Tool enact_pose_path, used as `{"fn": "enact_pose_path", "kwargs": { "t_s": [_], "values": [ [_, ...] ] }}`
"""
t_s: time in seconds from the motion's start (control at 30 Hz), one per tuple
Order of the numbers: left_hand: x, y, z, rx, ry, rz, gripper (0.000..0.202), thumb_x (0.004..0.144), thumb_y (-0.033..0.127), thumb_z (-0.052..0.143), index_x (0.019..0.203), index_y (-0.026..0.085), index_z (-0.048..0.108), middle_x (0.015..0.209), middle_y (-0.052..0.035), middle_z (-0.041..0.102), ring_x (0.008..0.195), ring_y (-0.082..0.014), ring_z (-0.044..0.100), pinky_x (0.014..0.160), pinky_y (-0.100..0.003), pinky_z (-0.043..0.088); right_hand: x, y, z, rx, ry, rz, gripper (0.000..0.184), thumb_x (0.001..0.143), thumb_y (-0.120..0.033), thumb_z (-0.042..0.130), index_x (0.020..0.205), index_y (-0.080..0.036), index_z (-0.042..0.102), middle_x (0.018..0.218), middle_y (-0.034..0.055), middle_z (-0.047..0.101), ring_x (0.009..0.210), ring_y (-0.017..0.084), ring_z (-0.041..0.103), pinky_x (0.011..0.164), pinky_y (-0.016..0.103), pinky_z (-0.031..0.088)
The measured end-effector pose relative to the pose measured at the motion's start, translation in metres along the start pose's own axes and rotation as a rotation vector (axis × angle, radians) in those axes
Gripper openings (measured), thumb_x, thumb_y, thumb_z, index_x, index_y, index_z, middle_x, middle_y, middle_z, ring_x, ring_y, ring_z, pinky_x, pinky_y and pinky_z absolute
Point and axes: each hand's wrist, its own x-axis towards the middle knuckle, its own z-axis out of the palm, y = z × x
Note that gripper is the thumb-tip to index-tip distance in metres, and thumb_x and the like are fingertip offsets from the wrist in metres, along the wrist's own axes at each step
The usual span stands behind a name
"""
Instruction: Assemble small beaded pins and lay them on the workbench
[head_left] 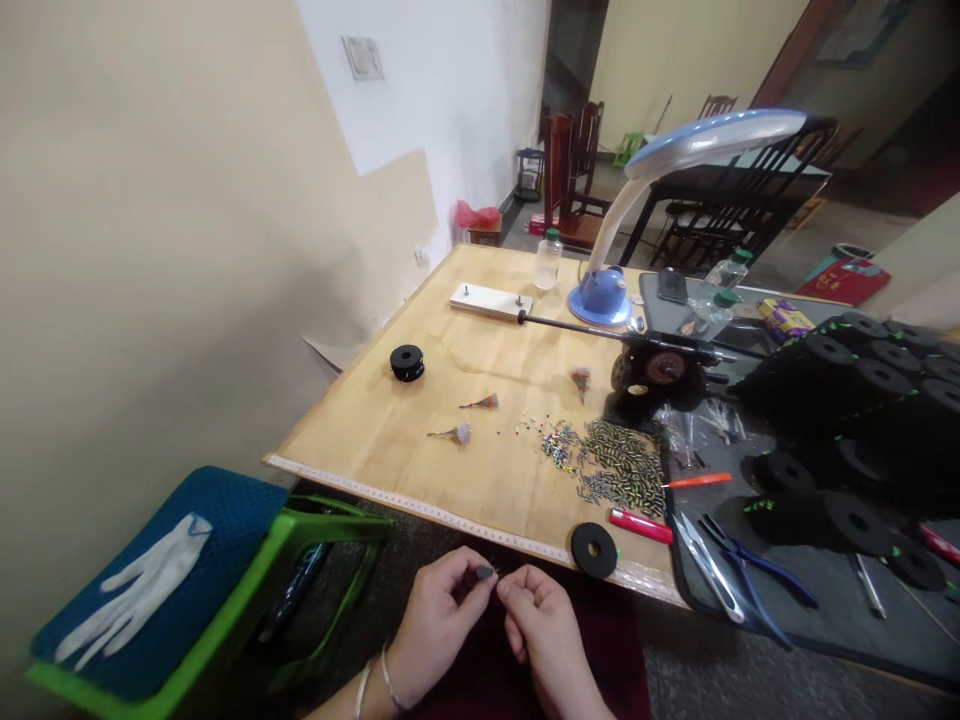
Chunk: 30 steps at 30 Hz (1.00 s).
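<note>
Just off the table's front edge, my left hand (439, 615) pinches a small dark grey piece (486, 572) between thumb and forefinger. My right hand (541, 622) is closed in a pinch close beside it; whatever sits in those fingertips is too small to make out. Nearest to the hands, a black foam ring (593, 550) lies at the table edge. Behind it are a red-handled tool (641, 525), a pile of small dark and yellowish pieces (622, 465) and a scatter of coloured beads (559, 445).
On the wooden table (390, 430) are feathered bundles (480, 402), stacked black rings (407, 362), a dark crank device (660, 365) and a blue lamp (601, 295). Scissors (709, 570), pliers (757, 565) and black rolls (825, 520) cover the grey mat. A glove (142, 590) lies on a stool.
</note>
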Motion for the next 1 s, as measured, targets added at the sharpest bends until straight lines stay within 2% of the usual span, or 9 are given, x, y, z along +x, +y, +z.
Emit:
{"fn": "enact_pose_path", "kwargs": {
  "t_s": [0.27,0.5,0.83,1.0],
  "values": [
    [-0.0003,0.0053,-0.0064,0.212,-0.045,0.125,0.014,0.084,0.02,0.056,0.073,0.02,0.064,0.066,-0.0011,0.065,0.059,-0.0151,0.056,0.057,-0.023,0.041,0.0001,-0.0023,-0.0018,0.008,0.006,-0.003,0.041,0.069,-0.055,0.068,0.064,-0.018,0.052,0.033,-0.0114,0.04,0.031,0.004,0.023,0.037,0.019,0.014],
    [-0.0004,0.0055,-0.0058,0.279,-0.1,0.257,0.017,0.088,0.019,0.05,0.074,0.019,0.061,0.068,-0.0008,0.062,0.059,-0.0134,0.054,0.056,-0.021,0.041,0.0022,-0.0028,-0.0037,-0.031,-0.012,-0.042,0.044,0.069,-0.058,0.068,0.073,-0.016,0.056,0.034,-0.011,0.043,0.031,0.004,0.027,0.037,0.018,0.018],
    [-0.0011,0.0072,-0.0046,0.278,-0.138,0.198,0.019,0.087,0.02,0.051,0.072,0.018,0.062,0.065,-0.0004,0.062,0.058,-0.0125,0.053,0.056,-0.02,0.04,0.002,-0.0009,-0.0052,0.029,-0.023,-0.091,0.045,0.069,-0.06,0.07,0.072,-0.017,0.055,0.034,-0.0112,0.042,0.032,0.004,0.028,0.037,0.017,0.018],
    [-0.0008,0.0079,-0.0036,0.242,-0.157,0.156,0.019,0.086,0.021,0.054,0.071,0.017,0.064,0.064,-0.0001,0.061,0.057,-0.0124,0.052,0.056,-0.021,0.039,0.0028,0.0014,-0.005,0.173,-0.013,-0.046,0.044,0.065,-0.056,0.075,0.069,-0.017,0.054,0.034,-0.0134,0.038,0.031,0.002,0.021,0.036,0.017,0.011]
  ]
}}
